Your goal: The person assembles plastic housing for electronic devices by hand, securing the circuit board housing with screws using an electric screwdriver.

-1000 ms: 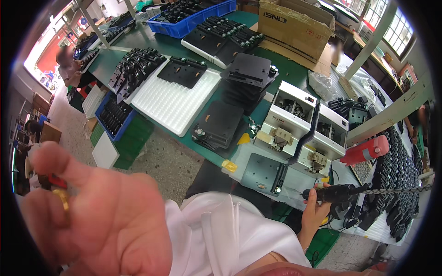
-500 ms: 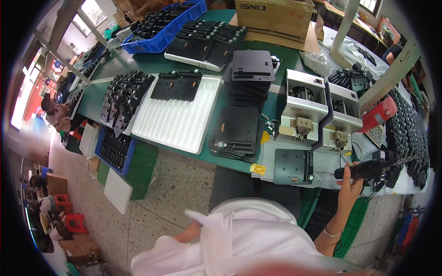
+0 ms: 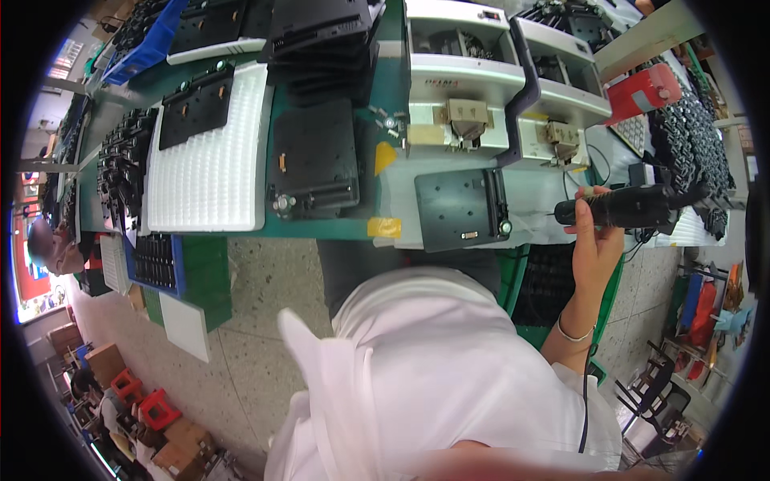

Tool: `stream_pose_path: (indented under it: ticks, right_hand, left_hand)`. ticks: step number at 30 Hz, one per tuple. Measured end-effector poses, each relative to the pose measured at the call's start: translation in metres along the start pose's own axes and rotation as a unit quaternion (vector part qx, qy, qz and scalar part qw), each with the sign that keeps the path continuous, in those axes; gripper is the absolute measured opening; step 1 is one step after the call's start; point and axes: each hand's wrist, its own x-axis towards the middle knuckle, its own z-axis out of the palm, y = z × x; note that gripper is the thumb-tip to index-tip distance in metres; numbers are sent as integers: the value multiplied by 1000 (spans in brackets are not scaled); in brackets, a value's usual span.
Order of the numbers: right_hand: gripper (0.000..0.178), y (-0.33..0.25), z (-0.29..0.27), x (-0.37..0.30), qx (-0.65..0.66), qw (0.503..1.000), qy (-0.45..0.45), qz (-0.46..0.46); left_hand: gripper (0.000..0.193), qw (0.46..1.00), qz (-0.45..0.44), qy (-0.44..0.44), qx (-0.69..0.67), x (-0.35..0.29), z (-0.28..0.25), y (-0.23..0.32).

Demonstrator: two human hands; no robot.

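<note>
My right hand (image 3: 595,244) is wrapped round a black electric screwdriver (image 3: 626,209), held level with its thin bit pointing left. The bit is apart from a black flat panel (image 3: 451,215) on the table before me, which has a rod-like hinge piece along its right side. Behind that panel stand two white screw feeders, a left one (image 3: 429,90) and a right one (image 3: 539,101). My left hand is out of view.
Black panels lie stacked (image 3: 314,148) left of the feeders. Farther left, a white ribbed tray (image 3: 207,180) carries another panel (image 3: 197,104). Many black hinge parts (image 3: 127,168) lie beyond it. A red bottle (image 3: 642,94) stands at right. Yellow tape (image 3: 385,228) marks the table edge.
The view has shifted, bringing the table's near part closer. My right hand keeps its hold on the screwdriver. A bit of left forearm seen earlier is now out of sight.
</note>
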Motion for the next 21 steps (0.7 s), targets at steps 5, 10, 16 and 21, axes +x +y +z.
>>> stream_pose_path:
  ticks: [5, 10, 16, 21]
  right_hand:
    - [34, -3, -9, -9, 66, 996, 57, -15]
    - [32, 12, -22, -12, 138, 976, 137, -99]
    - [43, -3, -9, 0, 484, 872, 15, -72]
    - [44, -6, -1, -3, 485, 868, -50, -95]
  left_hand:
    - [32, 979, -165, -104, 64, 29, -36, 45]
    - [8, 970, -173, 142, -91, 135, -185, 213]
    - [33, 920, 297, 254, -40, 200, -147, 313]
    - [68, 947, 312, 62, 54, 250, -91, 330]
